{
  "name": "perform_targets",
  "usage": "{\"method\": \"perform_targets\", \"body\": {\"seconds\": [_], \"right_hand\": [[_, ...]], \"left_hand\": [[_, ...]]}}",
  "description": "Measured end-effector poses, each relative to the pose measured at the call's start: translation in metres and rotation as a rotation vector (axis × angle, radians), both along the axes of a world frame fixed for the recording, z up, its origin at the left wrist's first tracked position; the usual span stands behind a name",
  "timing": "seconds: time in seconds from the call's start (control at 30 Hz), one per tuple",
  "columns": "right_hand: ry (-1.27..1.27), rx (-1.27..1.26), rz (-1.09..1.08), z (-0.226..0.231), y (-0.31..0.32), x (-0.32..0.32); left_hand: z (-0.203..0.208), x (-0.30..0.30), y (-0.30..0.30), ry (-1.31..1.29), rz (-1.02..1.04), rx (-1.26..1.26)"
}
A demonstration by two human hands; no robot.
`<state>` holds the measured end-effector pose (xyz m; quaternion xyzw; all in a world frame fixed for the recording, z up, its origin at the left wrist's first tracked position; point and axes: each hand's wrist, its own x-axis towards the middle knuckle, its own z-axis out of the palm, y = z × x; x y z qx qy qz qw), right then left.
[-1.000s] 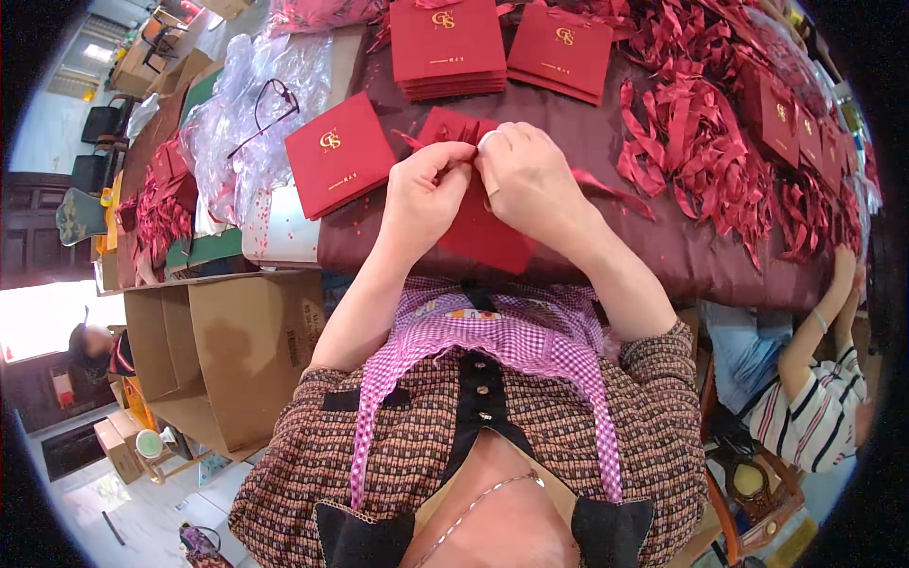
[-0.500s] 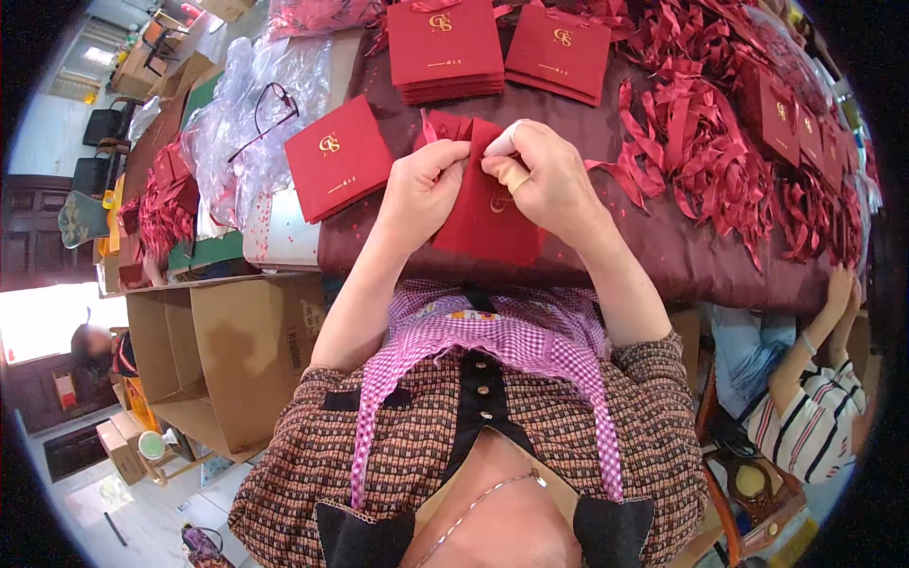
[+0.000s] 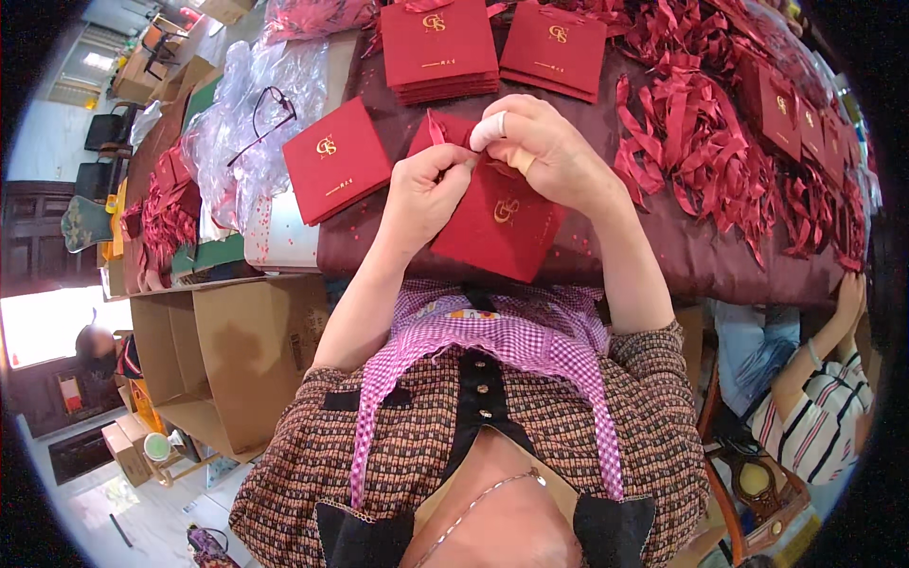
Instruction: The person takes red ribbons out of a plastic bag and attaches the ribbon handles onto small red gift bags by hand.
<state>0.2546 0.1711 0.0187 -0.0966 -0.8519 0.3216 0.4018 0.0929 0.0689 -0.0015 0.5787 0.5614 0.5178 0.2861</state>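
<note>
Evidently, in the head view, the step in hand is close fingertip work at the top edge of a square red card bag with a gold emblem [image 3: 507, 222]. The left hand [image 3: 426, 194] has its thumb and forefinger pinched together on that edge. The right hand [image 3: 559, 156], one finger wrapped in white and another in a yellowish band, curls in from the other side with its fingertips drawn together beside the left ones. Exactly what it grips is hidden, so I cannot tell whether it is clamped on the card or on a ribbon.

The bag lies just below both hands, toward the wearer, turned askew on the dark maroon cloth-covered bench [image 3: 606, 256], one lower corner near the bench's front edge. Its upper part goes out of sight under the right hand. Behind it lies another flat red piece, with a thin glossy red ribbon [image 3: 436, 128] standing up past the left fingertips.

As I judge it, the next move calls for a firm left pinch to steady the edge, leaving the right fingers free for fine work there without creasing the card.

Beyond the hands stand a neat stack of red bags [image 3: 440, 59]; a loose red bag [image 3: 338, 161] lies to the left, and a tangled heap of red ribbons [image 3: 701, 142] to the right.
</note>
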Motion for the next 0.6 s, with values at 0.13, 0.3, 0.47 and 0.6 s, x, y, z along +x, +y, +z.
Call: {"method": "perform_targets", "body": {"seconds": [0.13, 0.3, 0.47, 0.6], "right_hand": [[-0.044, 0.009, 0.068, 0.001, 0.004, 0.008], [-0.114, -0.004, 0.008, 0.002, 0.007, 0.018], [-0.192, -0.034, -0.034, -0.002, 0.005, 0.015], [-0.201, -0.076, -0.108, -0.008, 0.007, 0.011]], "left_hand": [[-0.002, -0.009, 0.002, -0.303, 0.051, -0.101], [0.001, -0.051, 0.011, -0.857, 0.108, -0.079], [0.000, -0.058, 0.011, -0.651, 0.180, -0.104], [0.015, -0.049, -0.005, -0.054, 0.307, -0.050]]}}
